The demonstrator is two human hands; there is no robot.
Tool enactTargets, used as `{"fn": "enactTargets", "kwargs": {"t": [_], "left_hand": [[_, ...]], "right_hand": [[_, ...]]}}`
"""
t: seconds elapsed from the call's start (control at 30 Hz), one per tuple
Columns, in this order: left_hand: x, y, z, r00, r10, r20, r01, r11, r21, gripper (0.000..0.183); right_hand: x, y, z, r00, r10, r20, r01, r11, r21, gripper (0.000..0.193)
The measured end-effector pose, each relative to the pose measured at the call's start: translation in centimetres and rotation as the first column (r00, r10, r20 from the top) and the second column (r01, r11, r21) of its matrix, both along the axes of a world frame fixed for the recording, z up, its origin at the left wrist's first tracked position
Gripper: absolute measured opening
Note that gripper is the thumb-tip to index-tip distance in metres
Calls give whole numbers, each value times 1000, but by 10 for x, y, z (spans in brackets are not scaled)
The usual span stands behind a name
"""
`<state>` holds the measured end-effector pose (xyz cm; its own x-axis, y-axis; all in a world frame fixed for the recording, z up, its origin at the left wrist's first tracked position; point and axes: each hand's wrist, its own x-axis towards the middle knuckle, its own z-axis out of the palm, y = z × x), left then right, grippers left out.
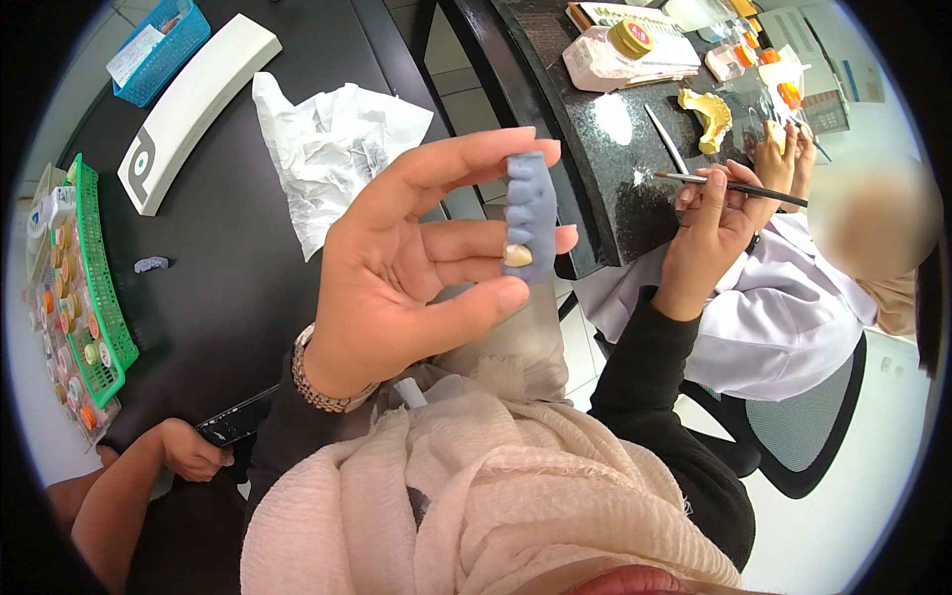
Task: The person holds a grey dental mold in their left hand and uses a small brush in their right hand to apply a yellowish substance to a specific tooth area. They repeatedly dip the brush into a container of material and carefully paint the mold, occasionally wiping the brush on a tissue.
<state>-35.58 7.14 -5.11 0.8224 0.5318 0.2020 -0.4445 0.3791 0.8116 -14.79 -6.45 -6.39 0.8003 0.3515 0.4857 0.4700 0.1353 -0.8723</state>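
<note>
Held up in front of me, a blue-grey dental model (535,208) shows a row of teeth, with one cream-coloured crown (518,256) near its lower end. My left hand (397,238) is closed on this model, its fingertips on the upper end and back and its thumb by the crown. To the right, my right hand (709,233) grips a thin brush (764,191) with a dark handle. The bristle tip points left toward the model but stays apart from it.
Crumpled white paper (337,149), a curved white box (198,109), a blue basket (164,50) and a green basket (109,288) with small jars lie left. A yellowish dental cast (706,119) stands right, near a co-worker in a white coat (764,317). Another person's hand (193,451) shows lower left.
</note>
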Motion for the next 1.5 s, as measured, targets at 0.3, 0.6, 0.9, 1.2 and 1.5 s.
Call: {"fn": "enactTargets", "kwargs": {"t": [0.3,0.6,0.9,1.2,1.5], "left_hand": [[0,4,0,994,-99,-49,93,990,-107,70],[-2,9,-3,977,-212,-28,204,966,-161,76],[-11,19,-3,919,-387,76,393,884,-253,77],[-14,24,-16,836,-520,174,548,798,-252,72],[-13,23,-16,833,-515,202,553,779,-295,74]], "right_hand": [[2,-2,-4,998,51,-35,-54,996,-65,15],[-6,-3,2,971,169,-171,-113,947,300,12],[-97,13,15,835,547,-61,-399,677,618,10],[-146,17,6,834,527,167,-528,671,520,12],[-150,28,0,818,445,363,-570,546,614,19]]}}
